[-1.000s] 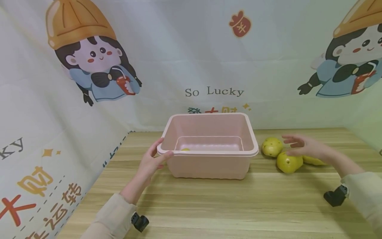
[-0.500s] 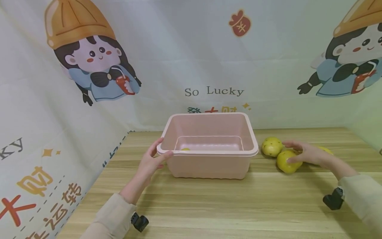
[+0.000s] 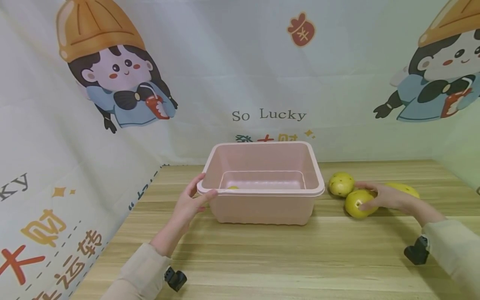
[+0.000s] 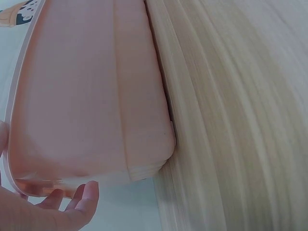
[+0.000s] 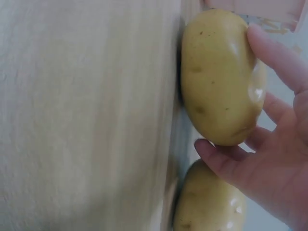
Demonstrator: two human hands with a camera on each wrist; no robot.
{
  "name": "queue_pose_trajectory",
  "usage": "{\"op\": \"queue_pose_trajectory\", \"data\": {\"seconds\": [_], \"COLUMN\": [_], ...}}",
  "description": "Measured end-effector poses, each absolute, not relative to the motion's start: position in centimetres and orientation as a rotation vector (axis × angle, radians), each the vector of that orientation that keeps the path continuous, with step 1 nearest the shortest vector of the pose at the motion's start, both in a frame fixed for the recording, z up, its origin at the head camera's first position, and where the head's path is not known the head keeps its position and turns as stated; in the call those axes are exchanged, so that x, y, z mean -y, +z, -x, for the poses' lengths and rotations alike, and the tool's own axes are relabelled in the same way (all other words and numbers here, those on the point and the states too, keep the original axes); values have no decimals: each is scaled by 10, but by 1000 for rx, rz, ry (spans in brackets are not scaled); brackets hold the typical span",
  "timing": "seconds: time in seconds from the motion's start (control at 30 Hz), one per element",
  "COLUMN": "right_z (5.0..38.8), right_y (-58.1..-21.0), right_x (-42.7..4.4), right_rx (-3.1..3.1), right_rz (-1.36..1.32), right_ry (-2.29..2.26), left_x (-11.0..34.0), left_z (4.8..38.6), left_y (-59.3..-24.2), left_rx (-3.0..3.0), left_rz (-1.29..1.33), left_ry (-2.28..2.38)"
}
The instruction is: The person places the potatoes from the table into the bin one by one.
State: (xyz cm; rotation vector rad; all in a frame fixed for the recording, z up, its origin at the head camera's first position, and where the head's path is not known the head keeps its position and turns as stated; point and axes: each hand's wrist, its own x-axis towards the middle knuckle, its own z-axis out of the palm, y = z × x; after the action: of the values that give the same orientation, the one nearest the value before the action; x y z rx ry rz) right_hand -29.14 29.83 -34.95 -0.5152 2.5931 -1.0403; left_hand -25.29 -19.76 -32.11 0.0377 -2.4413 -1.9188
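Observation:
My left hand grips the front left corner of a pink bin, thumb on the rim, as the bin's corner in the left wrist view also shows. At the right, my right hand curls round a yellow potato, thumb on its near side. In the right wrist view the fingers hold that potato from one side and below. A second potato touches or nearly touches it behind left. Another yellow one lies behind my right hand.
A bit of something yellow shows inside the bin, mostly hidden by its front rim. The wooden table meets a printed cloth hanging behind and at the left.
My right hand has come down onto the near potato and closed round it, and the potato has shifted slightly left. The left hand and the bin have stayed still.

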Motion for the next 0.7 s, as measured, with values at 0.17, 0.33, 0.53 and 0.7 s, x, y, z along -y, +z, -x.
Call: {"op": "queue_pose_trajectory", "data": {"seconds": [0.17, 0.33, 0.53, 0.7], "right_z": [291, 289, 287, 286], "right_y": [-355, -357, -360, -362], "right_x": [-300, -301, -302, -303], "right_rx": [-2545, -2559, -2588, -2576], "right_rz": [535, 555, 552, 551], "right_ry": [-1036, -1043, -997, -1019], "left_x": [197, 197, 198, 198], "left_z": [253, 252, 251, 252], "left_y": [-322, -322, -321, -321], "left_rx": [2444, 2445, 2449, 2451], "left_rz": [-39, -40, -39, -37], "left_ry": [-1926, -1928, -1924, -1923]}}
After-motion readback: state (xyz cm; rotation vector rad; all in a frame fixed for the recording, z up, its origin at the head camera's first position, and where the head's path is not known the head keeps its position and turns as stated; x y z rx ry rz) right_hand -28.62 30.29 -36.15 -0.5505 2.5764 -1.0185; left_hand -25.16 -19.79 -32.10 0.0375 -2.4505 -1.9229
